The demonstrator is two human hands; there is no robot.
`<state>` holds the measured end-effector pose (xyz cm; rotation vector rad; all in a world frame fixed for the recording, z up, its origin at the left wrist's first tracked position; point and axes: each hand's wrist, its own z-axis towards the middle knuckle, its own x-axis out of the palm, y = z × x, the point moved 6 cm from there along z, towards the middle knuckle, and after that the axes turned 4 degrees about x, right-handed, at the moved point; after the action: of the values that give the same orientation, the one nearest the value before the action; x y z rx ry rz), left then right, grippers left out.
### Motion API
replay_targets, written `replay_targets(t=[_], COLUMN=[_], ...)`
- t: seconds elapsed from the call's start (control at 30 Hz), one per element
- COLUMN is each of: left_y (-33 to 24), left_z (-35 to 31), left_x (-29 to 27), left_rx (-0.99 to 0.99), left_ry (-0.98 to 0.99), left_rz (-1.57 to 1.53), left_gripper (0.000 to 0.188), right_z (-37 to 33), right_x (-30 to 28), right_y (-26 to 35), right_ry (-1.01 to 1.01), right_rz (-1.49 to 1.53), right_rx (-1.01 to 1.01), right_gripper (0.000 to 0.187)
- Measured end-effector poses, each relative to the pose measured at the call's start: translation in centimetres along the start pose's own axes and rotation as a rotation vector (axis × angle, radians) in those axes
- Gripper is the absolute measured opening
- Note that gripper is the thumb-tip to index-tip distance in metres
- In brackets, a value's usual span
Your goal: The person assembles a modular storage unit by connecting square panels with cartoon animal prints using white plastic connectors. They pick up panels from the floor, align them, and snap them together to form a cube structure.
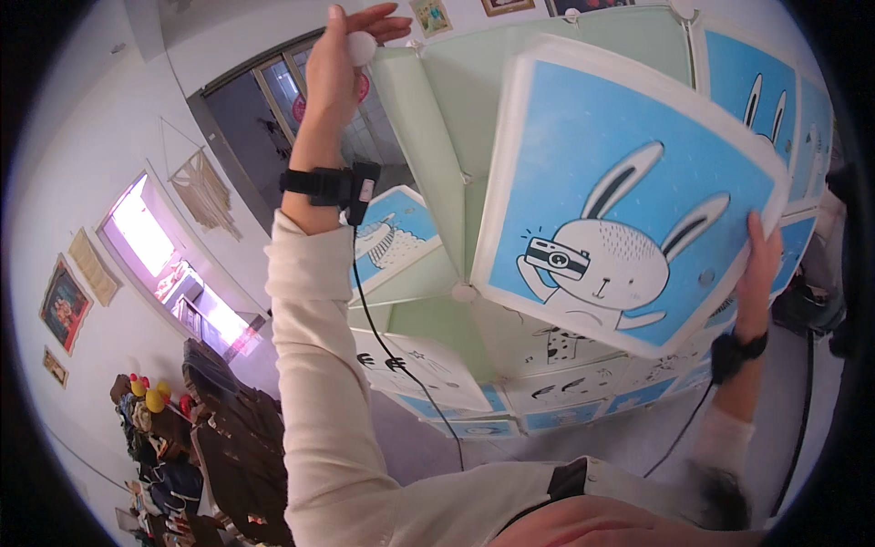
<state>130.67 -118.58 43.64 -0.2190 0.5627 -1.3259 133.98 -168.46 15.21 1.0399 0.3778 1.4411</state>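
Observation:
My right hand (758, 264) grips the right edge of a square door panel (556, 164) in a white frame. The panel is blue, with a white cartoon rabbit holding a camera, and it tilts out in front of the cabinet. My left hand (339, 68) is raised at the upper left, its thumb up and its fingers stretched behind a white round connector (362, 48). That connector sits between thumb and fingers, beside the top corner of a pale green side panel (410, 118). The panel in my right hand hides part of the cabinet.
Lower cabinet doors carry cartoon prints, one a spotted animal (565, 345). More blue rabbit doors (752, 87) stand at the right. At the lower left is a brown jacket or cover (237, 438) beside piled belongings. Cables hang from both wristbands. A doorway (173, 260) lies left.

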Motion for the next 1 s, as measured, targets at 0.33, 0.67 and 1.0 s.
replay_targets(t=[0.33, 0.67, 1.0], left_y=[0.0, -0.4, -0.6], left_z=[0.3, 0.3, 2.7], left_x=[0.2, 0.0, 0.3], left_rx=[0.014, -0.012, -0.155], left_ry=[-0.021, -0.082, 0.087], left_rz=[-0.036, -0.051, 0.088], left_gripper=[0.040, 0.035, 0.041], right_z=[5.9, 7.1, 7.5], right_x=[12.0, 12.5, 12.1], right_y=[9.5, 9.1, 8.7], right_ry=[0.296, 0.390, 0.369], right_rz=[-0.099, -0.155, -0.200], right_rx=[-0.256, -0.306, -0.399], right_gripper=[0.051, 0.053, 0.057])
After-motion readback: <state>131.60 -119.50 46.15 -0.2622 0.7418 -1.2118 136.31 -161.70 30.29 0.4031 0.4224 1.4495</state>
